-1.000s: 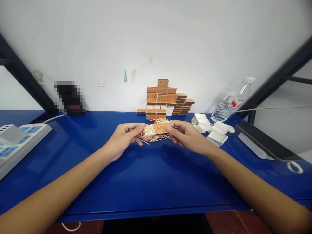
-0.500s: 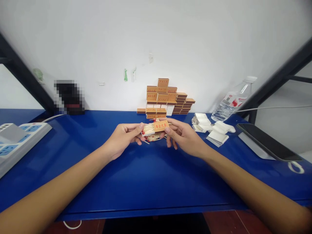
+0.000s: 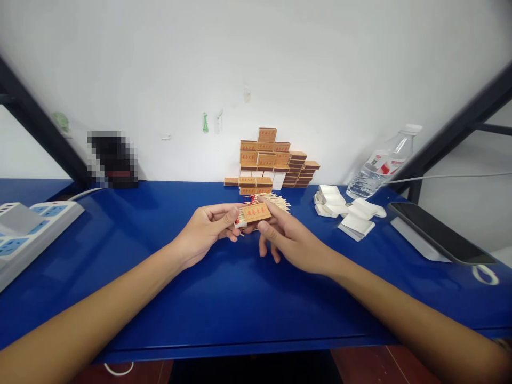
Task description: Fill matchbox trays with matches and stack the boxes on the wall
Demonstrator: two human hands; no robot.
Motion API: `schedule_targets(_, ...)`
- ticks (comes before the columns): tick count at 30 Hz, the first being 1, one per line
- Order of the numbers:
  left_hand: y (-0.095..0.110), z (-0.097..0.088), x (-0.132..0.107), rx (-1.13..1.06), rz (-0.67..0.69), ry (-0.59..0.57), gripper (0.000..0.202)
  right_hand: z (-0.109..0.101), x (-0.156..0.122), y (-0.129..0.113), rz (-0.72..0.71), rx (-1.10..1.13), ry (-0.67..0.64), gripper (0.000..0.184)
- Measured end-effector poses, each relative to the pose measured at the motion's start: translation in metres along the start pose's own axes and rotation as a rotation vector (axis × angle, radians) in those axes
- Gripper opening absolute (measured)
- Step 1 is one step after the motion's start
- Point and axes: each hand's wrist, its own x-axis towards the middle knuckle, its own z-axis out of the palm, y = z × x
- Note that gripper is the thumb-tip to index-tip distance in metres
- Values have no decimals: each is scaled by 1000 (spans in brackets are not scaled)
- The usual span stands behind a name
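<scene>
Blue tabletop (image 3: 240,298), matchbox (image 3: 256,212) far from edges

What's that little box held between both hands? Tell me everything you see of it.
A small matchbox, apparently cardboard: an orange-brown sleeve with red characters printed on top. At its left end a white inner tray pokes out slightly, showing red match heads. It is held nearly level above the blue table; the left hand pinches its left end, the right hand its right end.
</scene>
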Motion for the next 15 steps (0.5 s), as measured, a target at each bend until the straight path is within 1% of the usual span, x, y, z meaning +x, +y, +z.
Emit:
schedule_targets(3, -2, 6, -3, -37, -15, -39, 67, 18, -5, -2, 25, 63, -86, 85)
schedule_targets(6, -5, 7, -4, -56, -25, -84, 79, 28, -8, -2, 22, 83, -128, 86)
schedule_targets(8, -7, 6, -5, -45, -22, -100, 78, 29, -9, -1, 12, 65, -112, 86)
schedule_targets(10, -7, 5, -5, -19, -37, -103, 72, 27, -9, -1, 7, -5, -82, 89)
schedule_targets(12, -4, 4, -4, 22, -50, -68, 62, 22, -7, -1, -6, -167, -41, 91)
schedule_targets(13, 0, 2, -4, 49, -45, -30, 58, 18, -6, -1, -13, -269, -9, 91)
schedule_targets(15, 10, -5, 0, 125, -7, 94, 54, 7, -3, -1, -27, -454, 80, 85)
